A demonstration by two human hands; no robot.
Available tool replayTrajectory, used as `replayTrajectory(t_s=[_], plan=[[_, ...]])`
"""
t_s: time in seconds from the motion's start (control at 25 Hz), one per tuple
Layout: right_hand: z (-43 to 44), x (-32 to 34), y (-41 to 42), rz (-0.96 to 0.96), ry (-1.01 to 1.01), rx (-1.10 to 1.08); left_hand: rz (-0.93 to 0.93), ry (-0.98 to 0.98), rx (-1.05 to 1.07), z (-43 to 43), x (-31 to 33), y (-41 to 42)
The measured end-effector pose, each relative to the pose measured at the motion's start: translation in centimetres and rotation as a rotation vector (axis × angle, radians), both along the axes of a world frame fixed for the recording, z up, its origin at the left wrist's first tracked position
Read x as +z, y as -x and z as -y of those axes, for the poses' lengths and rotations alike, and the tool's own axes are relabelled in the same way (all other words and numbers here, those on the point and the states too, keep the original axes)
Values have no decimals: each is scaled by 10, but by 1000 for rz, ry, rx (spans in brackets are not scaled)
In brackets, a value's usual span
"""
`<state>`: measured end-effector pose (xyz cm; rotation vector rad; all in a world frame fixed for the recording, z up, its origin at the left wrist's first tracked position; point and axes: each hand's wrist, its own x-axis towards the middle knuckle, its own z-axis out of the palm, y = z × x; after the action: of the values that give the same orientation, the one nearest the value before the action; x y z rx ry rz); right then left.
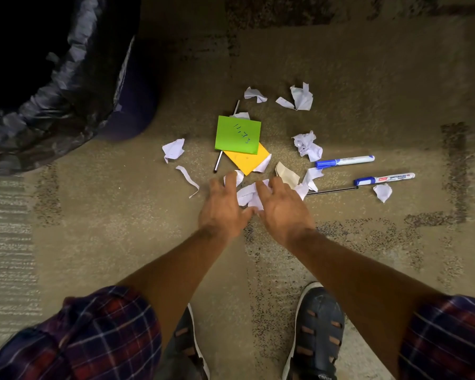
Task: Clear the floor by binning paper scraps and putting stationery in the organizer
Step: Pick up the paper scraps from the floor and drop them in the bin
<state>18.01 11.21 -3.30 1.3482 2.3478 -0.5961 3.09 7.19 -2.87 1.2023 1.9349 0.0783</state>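
Left hand [222, 208] and right hand [281, 208], fingers spread, cupped around crumpled white paper scraps [247, 194] on brown carpeted floor [121, 215]. Black-lined bin [66, 86] far left; green square note [238, 134], blue-capped white markers [344, 161] beyond.

Single head cam, looks steeply down at carpet [368, 86] w/ forearms reaching fwd, fairly near
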Motion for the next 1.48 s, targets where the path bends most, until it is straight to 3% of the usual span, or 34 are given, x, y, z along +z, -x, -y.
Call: replayTrajectory(t_s=[0.12, 0.24, 0.48, 0.64, 0.76, 0.96, 1.16, 1.32, 1.48], plan=[[0, 0, -1, -41, 68, -24, -90, 51, -134, -5, -5, -3], [1, 1, 1, -72, 139, -77, -66, -40, -127, -17, -5, 3], [1, 23, -1, -228, 211, -383, 171, 15, 374, 0, 8, 19], [-9, 61, 6, -403, 286, -860, 421, 34, 720, 3, 44, 23], [-22, 98, 22, -579, 375, -1095, 529, -14, 843, -10, 86, 24], [-47, 165, 56, -887, 446, -1202, 611, -156, 913, -38, 166, 45], [-66, 240, 108, -1109, 528, -1145, 622, -340, 1014, -45, 241, 85], [-74, 280, 167, -1195, 601, -1109, 625, -429, 1207, -51, 274, 133], [-79, 296, 230, -1149, 619, -1166, 601, -404, 1434, -67, 278, 190]])
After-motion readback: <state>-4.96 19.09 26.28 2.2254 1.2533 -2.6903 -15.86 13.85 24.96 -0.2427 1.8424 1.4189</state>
